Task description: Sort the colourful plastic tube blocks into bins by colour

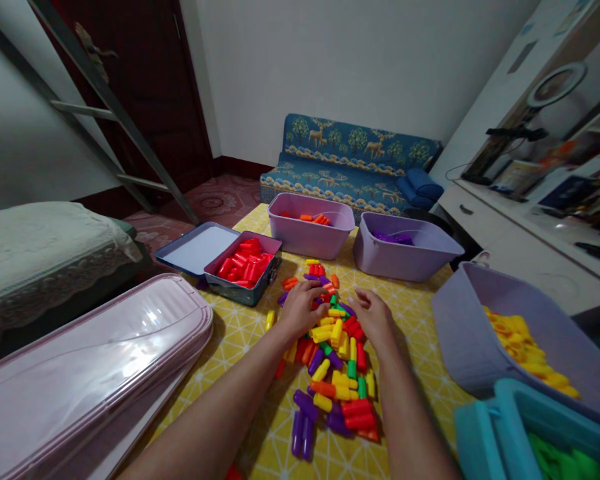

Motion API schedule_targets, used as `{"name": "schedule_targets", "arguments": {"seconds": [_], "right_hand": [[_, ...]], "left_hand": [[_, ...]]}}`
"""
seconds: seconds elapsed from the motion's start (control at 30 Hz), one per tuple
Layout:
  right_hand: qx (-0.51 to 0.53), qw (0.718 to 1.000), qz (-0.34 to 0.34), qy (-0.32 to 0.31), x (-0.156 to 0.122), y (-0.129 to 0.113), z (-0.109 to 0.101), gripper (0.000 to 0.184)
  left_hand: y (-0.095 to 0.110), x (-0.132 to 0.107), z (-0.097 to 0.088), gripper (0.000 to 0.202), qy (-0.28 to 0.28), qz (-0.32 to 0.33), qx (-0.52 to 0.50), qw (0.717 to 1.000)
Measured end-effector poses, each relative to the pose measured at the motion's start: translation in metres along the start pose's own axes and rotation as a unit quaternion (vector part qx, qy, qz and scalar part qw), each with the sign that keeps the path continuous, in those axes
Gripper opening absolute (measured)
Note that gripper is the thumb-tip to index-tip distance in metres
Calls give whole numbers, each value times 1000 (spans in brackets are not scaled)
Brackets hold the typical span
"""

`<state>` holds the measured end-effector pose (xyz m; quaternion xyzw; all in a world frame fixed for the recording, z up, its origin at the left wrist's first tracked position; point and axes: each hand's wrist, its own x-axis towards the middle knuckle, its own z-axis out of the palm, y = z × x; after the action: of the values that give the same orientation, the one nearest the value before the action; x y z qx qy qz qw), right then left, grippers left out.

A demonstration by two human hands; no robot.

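A loose pile of short plastic tubes [336, 333] in red, yellow, orange, purple and green lies on the table between my forearms. At the pile's far left side, my left hand [303, 308] reaches over some tubes, its thumb and fingers apart. Red and purple pieces show around its fingertips; I see none clearly gripped. On the pile's right side, my right hand [373, 315] has its fingers bent and apart, close to a purple tube [347, 309], with nothing visible in it. Beyond my left hand, a hinged box [240, 293] with its lid open holds red tubes [247, 261].
Purple bins [310, 241] [405, 257] at the back hold orange and purple pieces. Another purple bin [460, 340] at right holds yellow ones. A teal bin [480, 433] with green pieces stands nearest on the right. Pale pink lids [100, 373] lie left on the yellow tablecloth [205, 393].
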<state>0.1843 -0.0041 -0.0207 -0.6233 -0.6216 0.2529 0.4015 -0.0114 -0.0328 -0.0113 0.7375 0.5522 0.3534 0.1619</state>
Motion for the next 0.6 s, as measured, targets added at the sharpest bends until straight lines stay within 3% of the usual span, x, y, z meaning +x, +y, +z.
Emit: {"name": "schedule_targets", "arguments": {"seconds": [0.1,0.33,0.47,0.6], "right_hand": [[-55,997,-21,-59,5,0,2,48],[-111,961,-156,-200,26,-32,27,74],[-166,948,-171,-210,22,-44,35,58],[-209,946,-165,-183,11,-55,22,33]], "left_hand": [[0,1,0,27,8,15,-9,1000],[-1,2,1,23,17,31,-17,999],[-1,2,2,20,40,23,-25,999],[-1,1,4,25,90,-8,-33,995]]}}
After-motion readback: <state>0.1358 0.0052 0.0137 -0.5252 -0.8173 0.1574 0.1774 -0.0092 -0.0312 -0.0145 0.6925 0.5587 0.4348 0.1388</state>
